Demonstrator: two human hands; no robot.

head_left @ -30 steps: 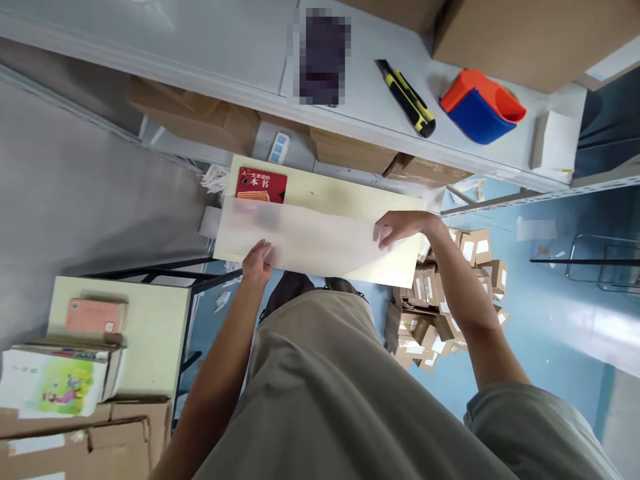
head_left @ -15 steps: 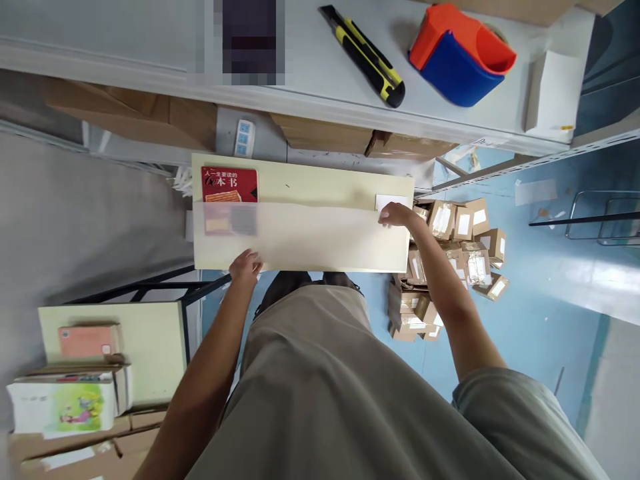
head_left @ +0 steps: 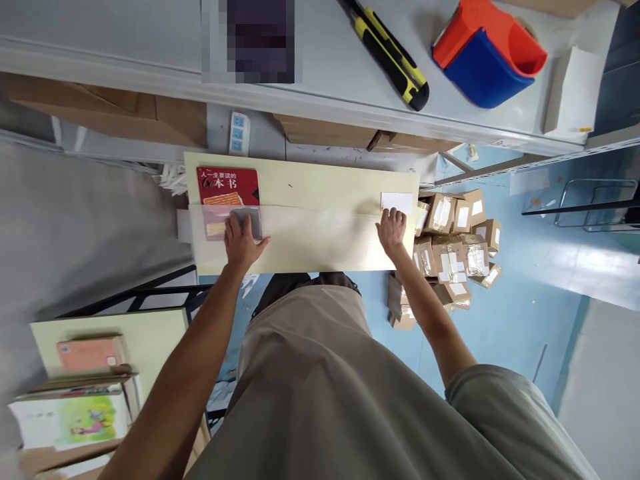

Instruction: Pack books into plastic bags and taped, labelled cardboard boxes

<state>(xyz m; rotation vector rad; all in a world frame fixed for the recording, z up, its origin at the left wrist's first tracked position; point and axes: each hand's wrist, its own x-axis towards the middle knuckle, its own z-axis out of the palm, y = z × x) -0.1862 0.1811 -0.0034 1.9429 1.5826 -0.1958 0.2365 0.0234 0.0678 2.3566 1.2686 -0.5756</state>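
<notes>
While the left hand (head_left: pixel 243 245) is lying spread on a thin translucent sheet (head_left: pixel 315 237) over a red rectangular book (head_left: pixel 225 185), the right hand (head_left: pixel 392 230) is resting half-curled, hold unclear.

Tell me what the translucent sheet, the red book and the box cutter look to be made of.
Translucent sheet: probably smooth, thin plastic film; the lower part of the red book shows hazily through it.
Red book: likely paper with a card cover, printed with pale lettering; gloss unclear.
Box cutter: apparently rigid plastic, fairly smooth, judging by its moulded black and yellow body.
</notes>
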